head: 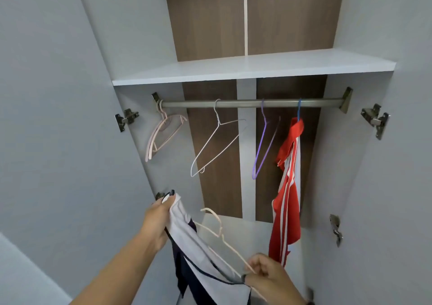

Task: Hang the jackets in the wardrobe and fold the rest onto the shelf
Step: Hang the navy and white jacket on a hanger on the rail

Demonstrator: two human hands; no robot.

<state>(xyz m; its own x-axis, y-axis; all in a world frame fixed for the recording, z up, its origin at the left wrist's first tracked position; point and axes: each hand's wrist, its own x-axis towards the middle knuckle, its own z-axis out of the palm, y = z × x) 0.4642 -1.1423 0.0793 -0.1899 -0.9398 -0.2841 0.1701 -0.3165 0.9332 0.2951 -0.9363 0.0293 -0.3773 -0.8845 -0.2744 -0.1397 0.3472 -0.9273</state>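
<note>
Left hand point(157, 220) pinches the top edge of a white and navy jacket point(198, 258), fingers curled round the fabric, down around 7 o'clock in the view. Right hand point(268, 273) at 5 o'clock grips a pale wire hanger point(222, 237) whose hook pokes up just beside the jacket. Up at 12 o'clock the rail point(245, 103) carries a pink hanger point(161, 134), a white wire hanger point(217, 141), a purple hanger point(264, 145) and a red jacket point(286, 199) on a blue hanger point(299, 108). White shelf point(245, 68) sits right above the rail

Shelf point(245, 67) above rail point(252, 103), jacket point(286, 188) hanging rightmost (hangers point(219, 138) left)
</note>
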